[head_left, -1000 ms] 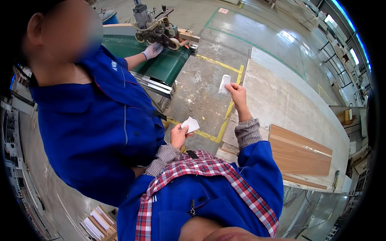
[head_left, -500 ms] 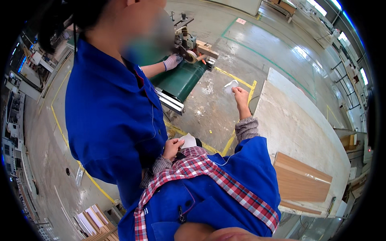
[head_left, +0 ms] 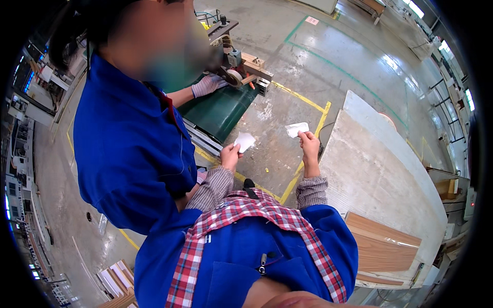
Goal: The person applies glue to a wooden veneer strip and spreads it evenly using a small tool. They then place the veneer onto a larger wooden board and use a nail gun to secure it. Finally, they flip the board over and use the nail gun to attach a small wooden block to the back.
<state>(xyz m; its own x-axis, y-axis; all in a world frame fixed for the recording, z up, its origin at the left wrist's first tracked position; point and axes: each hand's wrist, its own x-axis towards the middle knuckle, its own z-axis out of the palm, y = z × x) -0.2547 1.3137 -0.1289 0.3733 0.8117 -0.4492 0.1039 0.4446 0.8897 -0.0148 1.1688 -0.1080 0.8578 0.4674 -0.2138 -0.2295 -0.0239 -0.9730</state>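
Pinched in my left hand [head_left: 230, 156] is a small white piece of paper [head_left: 245, 141], held in front of my checked apron. My right hand [head_left: 309, 146] grips another white piece of paper [head_left: 297, 129] between thumb and fingers, farther out and to the right. The two papers are apart, both in the air over the floor. Whether they are paper or thin cloth is hard to tell.
Close on my left stands a co-worker in a blue jacket [head_left: 123, 149], a gloved hand [head_left: 208, 85] at a machine with a green belt [head_left: 218, 110]. On the right, wood-grain boards [head_left: 382, 244] lie on a large pale table [head_left: 370, 169]. Yellow lines [head_left: 292, 182] mark the floor.
My left hand has moved up and forward from my apron with its paper. My right hand has come slightly nearer, its paper now more spread out. The co-worker has shifted slightly left in view.
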